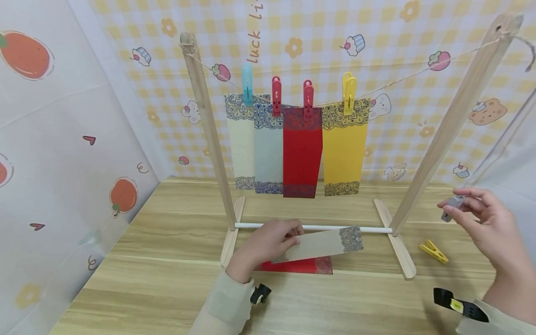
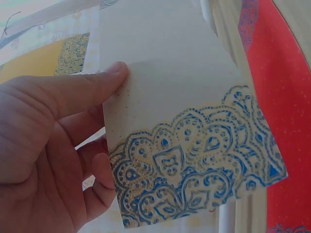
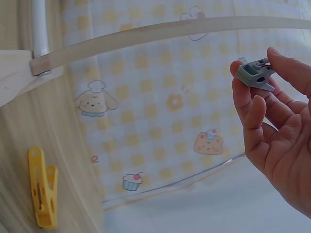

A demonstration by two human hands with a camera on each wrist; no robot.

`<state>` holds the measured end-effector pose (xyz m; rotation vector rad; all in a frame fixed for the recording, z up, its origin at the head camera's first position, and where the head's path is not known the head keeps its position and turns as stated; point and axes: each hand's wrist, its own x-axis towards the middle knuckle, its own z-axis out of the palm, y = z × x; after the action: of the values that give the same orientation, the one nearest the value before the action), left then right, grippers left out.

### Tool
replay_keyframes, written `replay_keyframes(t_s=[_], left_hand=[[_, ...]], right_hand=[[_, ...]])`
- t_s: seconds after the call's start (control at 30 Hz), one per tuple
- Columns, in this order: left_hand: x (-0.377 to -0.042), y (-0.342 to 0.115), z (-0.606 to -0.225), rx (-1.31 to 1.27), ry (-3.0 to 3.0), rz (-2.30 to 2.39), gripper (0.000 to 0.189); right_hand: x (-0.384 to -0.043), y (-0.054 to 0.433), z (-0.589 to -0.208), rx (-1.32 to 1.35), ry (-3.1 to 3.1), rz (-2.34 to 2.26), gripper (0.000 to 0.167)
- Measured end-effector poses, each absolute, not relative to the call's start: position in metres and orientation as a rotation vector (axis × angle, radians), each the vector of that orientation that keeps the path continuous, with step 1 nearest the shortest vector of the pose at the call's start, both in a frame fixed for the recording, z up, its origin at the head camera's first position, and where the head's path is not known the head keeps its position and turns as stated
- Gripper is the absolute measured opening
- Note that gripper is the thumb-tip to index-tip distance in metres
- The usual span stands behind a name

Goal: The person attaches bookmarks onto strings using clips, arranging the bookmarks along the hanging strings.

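My left hand (image 1: 272, 239) pinches a pale paper card (image 1: 320, 244) with patterned ends near one end, thumb on its face; the left wrist view shows the blue lace print up close. The card is raised at a slant over a red card (image 1: 299, 266) lying on the table, partly covering it. Off to the right, my right hand (image 1: 487, 223) holds a small grey clothespin (image 3: 255, 75) between thumb and fingers, beside the rack's right post. Below that hand, a yellow clothespin (image 1: 434, 251) lies on the tabletop.
A wooden rack with a left post (image 1: 209, 130), right post (image 1: 454, 125) and white crossbar (image 1: 324, 228) stands ahead. From its string hang a cream card (image 1: 240, 149), a pale blue card (image 1: 268, 153), a red hanging card (image 1: 302, 153) and a yellow card (image 1: 343, 153), clipped by clothespins.
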<state>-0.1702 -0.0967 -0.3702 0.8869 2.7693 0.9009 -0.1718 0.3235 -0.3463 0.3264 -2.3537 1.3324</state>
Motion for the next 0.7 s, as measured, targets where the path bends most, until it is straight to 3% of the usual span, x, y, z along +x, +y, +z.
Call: replay_keyframes(t_s=[0.53,0.7], left_hand=[[-0.171,-0.090,-0.359,0.999,2.750,1.011,0.009],[-0.173,-0.088,-0.355,1.033,2.752,1.030,0.012]], right_hand=[[-0.158,0.298,-0.321,0.436,-2.255,1.310,0.050],[-0.156,0.285,-0.316,0.511,-2.258,1.328,0.046]])
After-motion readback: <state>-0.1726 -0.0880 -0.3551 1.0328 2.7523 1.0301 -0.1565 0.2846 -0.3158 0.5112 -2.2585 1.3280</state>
